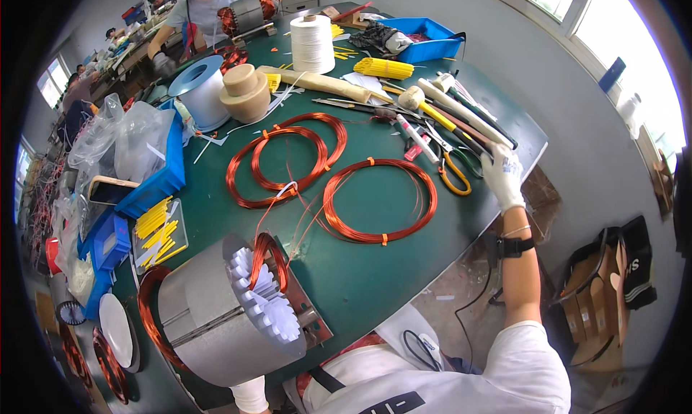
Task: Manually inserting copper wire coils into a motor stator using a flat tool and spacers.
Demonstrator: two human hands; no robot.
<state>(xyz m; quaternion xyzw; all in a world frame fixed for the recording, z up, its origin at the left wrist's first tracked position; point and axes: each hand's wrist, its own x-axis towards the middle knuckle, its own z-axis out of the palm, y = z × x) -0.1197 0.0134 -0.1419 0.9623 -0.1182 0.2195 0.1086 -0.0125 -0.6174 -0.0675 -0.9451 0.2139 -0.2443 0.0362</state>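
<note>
taking the middle of the green desk (364,277) as the dial's centre, the metal cylinder (209,327) lies on its side between seven and eight o'clock, its white-toothed end turned toward two. a copper bundle (259,255) hangs at that end, and thin leads run from it to the tied coils: an overlapping pair (231,170) toward ten o'clock and a single coil (353,234) toward four.

the gloved right hand (502,172) is at three o'clock, fingers bent at the near ends of the long tools; whether they grip one or merely touch, i cannot tell. the gloved left hand (250,396) is at seven o'clock, by the cylinder's lower side; its fingers are hidden, so its grip cannot be told either.

for a tidy pick among these tools, it seems best to pinch one end only and draw it along its own length toward four o'clock, so that the pale rod (465,113) and the yellow-handled mallet (436,117) do not drag each other. the scissors (448,159) lie just beside, so fingers should keep off their blades. anything carried toward the cylinder is better lifted over the coils than slid, since a snagged lead could bend or scrape. a steady left palm would likely help against rolling.
</note>
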